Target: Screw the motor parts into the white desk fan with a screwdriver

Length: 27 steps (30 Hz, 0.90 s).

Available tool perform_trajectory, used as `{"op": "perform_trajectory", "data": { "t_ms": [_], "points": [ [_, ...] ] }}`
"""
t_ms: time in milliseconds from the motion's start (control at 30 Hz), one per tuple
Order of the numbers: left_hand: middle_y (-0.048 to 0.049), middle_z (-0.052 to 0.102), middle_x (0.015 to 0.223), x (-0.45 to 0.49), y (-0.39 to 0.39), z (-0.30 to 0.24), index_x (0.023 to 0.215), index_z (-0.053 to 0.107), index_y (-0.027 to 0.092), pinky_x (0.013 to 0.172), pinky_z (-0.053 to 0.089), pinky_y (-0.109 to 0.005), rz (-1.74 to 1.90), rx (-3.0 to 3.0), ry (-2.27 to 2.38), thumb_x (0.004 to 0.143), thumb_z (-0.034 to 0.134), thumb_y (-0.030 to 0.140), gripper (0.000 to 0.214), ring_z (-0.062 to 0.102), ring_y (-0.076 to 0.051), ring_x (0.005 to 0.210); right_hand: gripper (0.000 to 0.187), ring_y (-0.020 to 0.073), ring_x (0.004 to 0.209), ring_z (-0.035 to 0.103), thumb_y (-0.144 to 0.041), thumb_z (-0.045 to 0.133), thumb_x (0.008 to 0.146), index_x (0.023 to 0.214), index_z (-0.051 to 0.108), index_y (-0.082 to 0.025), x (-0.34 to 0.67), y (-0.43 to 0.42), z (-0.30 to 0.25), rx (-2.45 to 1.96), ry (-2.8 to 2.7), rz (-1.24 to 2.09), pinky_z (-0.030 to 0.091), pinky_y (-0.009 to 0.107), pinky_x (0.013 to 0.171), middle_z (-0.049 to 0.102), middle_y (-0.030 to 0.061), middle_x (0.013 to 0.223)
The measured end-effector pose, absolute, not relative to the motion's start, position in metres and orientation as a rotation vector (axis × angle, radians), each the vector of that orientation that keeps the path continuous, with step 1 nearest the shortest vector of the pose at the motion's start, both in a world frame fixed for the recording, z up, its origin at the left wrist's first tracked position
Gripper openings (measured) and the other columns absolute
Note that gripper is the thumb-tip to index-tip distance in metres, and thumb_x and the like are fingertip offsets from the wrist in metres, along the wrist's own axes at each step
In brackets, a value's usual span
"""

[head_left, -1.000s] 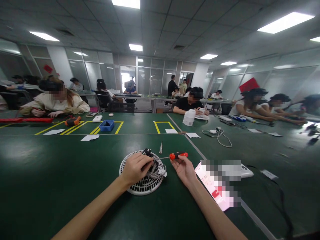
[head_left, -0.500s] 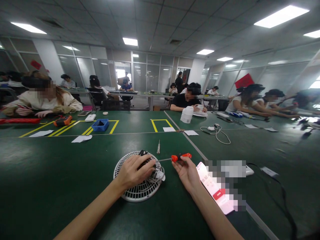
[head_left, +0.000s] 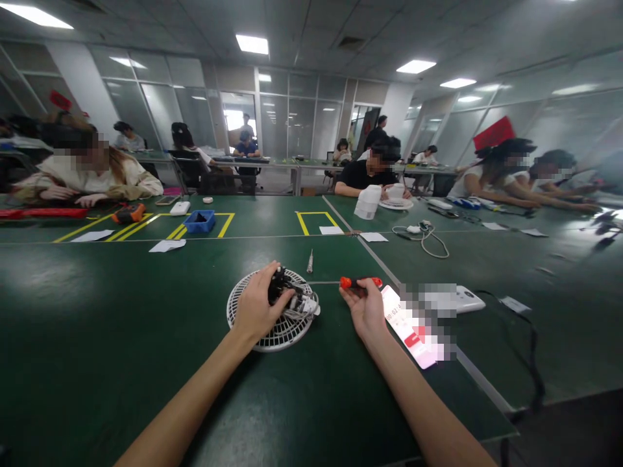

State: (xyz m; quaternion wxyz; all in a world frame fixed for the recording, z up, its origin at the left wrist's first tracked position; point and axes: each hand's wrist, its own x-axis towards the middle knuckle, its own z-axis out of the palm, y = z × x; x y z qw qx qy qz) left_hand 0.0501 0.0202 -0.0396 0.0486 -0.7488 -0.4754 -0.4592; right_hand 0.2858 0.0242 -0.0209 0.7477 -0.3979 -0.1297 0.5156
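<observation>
A white round fan grille (head_left: 278,342) lies on the green table, with a dark motor assembly (head_left: 279,285) and bundled pale wires (head_left: 306,303) on it. My left hand (head_left: 257,305) is closed around the motor's left side, thumb toward the front and fingers at the back. Between the fingers of my right hand (head_left: 364,308) is the red and black handle of a screwdriver (head_left: 361,283). Its shaft points left, toward the motor; whether the tip touches a screw cannot be made out. Just behind the grille lies a small clear-handled screwdriver (head_left: 310,261).
A lit phone (head_left: 413,334) lies right of my right hand, near a white device (head_left: 470,299) and a black cable (head_left: 535,350). Farther back are a blue bin (head_left: 199,222), a white cable (head_left: 431,243), paper slips and white cylindrical parts (head_left: 368,202). Several people sit around the tables.
The view has tilted down. My left hand has shifted its grip toward the motor's left side, uncovering more of the motor. My right hand still holds the screwdriver pointed at it.
</observation>
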Motion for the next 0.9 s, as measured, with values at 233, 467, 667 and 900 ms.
{"op": "perform_trajectory", "data": {
  "t_ms": [233,467,667,900],
  "points": [
    [-0.0134,0.066,0.132,0.053,0.015,-0.037,0.132,0.054,0.02,0.104,0.054,-0.048,-1.416,-2.211,-1.463,0.091,0.069,0.043,0.05,0.064,-0.029,0.121,0.03,0.0145,0.057,0.069,-0.016,0.069,0.061,0.077,0.045,-0.024,0.284,0.024,-0.026,-0.869,-0.343,1.097,0.063,0.028,0.062,0.06,-0.0086,0.061],
    [-0.013,0.067,0.125,0.05,0.016,-0.035,0.128,0.056,0.02,0.098,0.057,-0.05,-1.438,-2.182,-1.435,0.088,0.072,0.046,0.051,0.065,-0.03,0.115,0.032,0.0145,0.059,0.069,-0.02,0.074,0.061,0.078,0.047,-0.024,0.285,0.024,-0.033,-0.866,-0.38,1.087,0.064,0.029,0.064,0.061,-0.0082,0.062],
    [-0.0106,0.061,0.129,0.049,0.016,-0.031,0.14,0.05,0.027,0.092,0.058,-0.048,-1.387,-2.265,-1.472,0.089,0.07,0.045,0.058,0.062,-0.028,0.112,0.032,0.0145,0.059,0.069,-0.02,0.074,0.061,0.078,0.047,-0.024,0.284,0.025,-0.035,-0.879,-0.361,1.083,0.063,0.028,0.063,0.062,-0.008,0.062],
    [-0.0084,0.056,0.122,0.049,0.015,-0.03,0.132,0.056,0.029,0.091,0.058,-0.047,-1.435,-2.264,-1.482,0.087,0.072,0.044,0.05,0.061,-0.026,0.108,0.03,0.0138,0.058,0.068,-0.018,0.07,0.06,0.078,0.047,-0.023,0.282,0.022,-0.032,-0.885,-0.339,1.072,0.063,0.028,0.062,0.063,-0.0075,0.062]
  ]
}}
